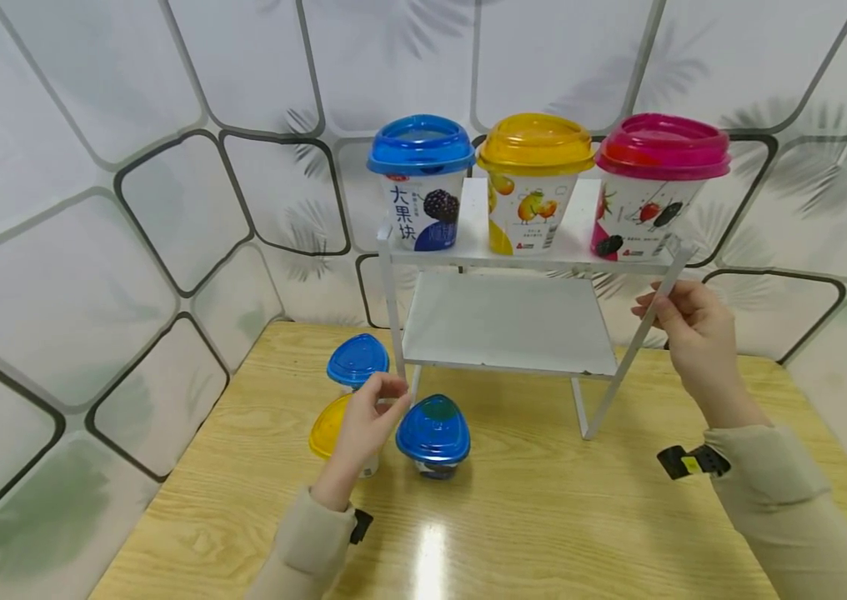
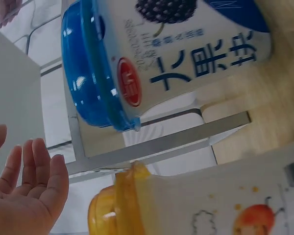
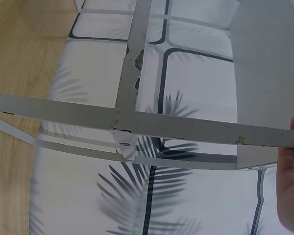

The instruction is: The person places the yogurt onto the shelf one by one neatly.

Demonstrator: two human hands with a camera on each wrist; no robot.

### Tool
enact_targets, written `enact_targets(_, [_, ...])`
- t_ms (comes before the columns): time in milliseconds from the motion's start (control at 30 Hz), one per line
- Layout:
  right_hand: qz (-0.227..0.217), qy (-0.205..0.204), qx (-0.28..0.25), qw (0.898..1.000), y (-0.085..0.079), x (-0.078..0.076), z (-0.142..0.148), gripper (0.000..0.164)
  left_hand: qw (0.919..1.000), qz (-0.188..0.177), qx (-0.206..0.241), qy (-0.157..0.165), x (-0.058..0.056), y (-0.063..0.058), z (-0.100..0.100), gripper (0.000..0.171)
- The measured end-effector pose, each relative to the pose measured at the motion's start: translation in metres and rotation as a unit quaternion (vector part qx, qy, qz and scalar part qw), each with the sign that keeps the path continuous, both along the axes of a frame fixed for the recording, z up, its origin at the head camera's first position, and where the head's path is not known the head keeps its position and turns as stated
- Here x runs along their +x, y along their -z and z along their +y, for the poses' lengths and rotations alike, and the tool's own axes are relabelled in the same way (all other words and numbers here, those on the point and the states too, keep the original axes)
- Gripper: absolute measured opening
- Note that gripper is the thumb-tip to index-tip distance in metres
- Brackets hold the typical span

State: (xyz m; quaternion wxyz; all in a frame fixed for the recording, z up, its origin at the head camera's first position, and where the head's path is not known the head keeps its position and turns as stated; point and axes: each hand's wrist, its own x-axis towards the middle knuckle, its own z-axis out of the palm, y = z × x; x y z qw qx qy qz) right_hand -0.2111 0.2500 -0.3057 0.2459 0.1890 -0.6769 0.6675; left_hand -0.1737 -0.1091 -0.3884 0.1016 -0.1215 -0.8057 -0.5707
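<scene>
My right hand grips the right leg of a white two-tier rack, thumb on the near side and fingers passing behind the leg. In the right wrist view, part of that hand shows at the right edge against the rack's bar. My left hand hovers over the lidded cups by the rack's left leg, fingers loosely bent around nothing. It overlaps a yellow-lidded cup in the head view. Just right of it is a blue-lidded cup; another blue-lidded cup stands behind.
Along the rack's top shelf stand a blue-lidded blackberry cup, a yellow-lidded cup and a pink-lidded cup. The rack stands on a wooden table, with a patterned backdrop close behind and at the sides.
</scene>
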Motion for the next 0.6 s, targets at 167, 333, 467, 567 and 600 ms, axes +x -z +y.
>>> enact_targets(167, [0.001,-0.001,-0.001,1.000,0.001,0.000,0.000,0.012,0.9995,-0.016,-0.025,0.013,0.009,0.007,-0.003,0.016])
enact_targets(333, [0.002,0.001,-0.004,1.000,0.001,0.000,0.000,0.012,0.9977,-0.036,-0.051,0.028,0.017,0.014,-0.007,0.014])
enact_targets(467, [-0.001,0.005,-0.001,1.000,0.002,0.000,0.000,0.012,0.9947,-0.042,-0.081,0.048,0.026,0.021,-0.011,0.013])
enact_targets(567, [-0.002,0.009,0.002,1.000,0.002,0.000,-0.001,0.011,0.9913,-0.051,-0.101,0.068,0.032,0.027,-0.014,0.014])
enact_targets(600, [-0.003,0.010,0.003,1.000,0.002,0.000,-0.001,0.011,0.9902,-0.056,-0.105,0.074,0.034,0.029,-0.015,0.014])
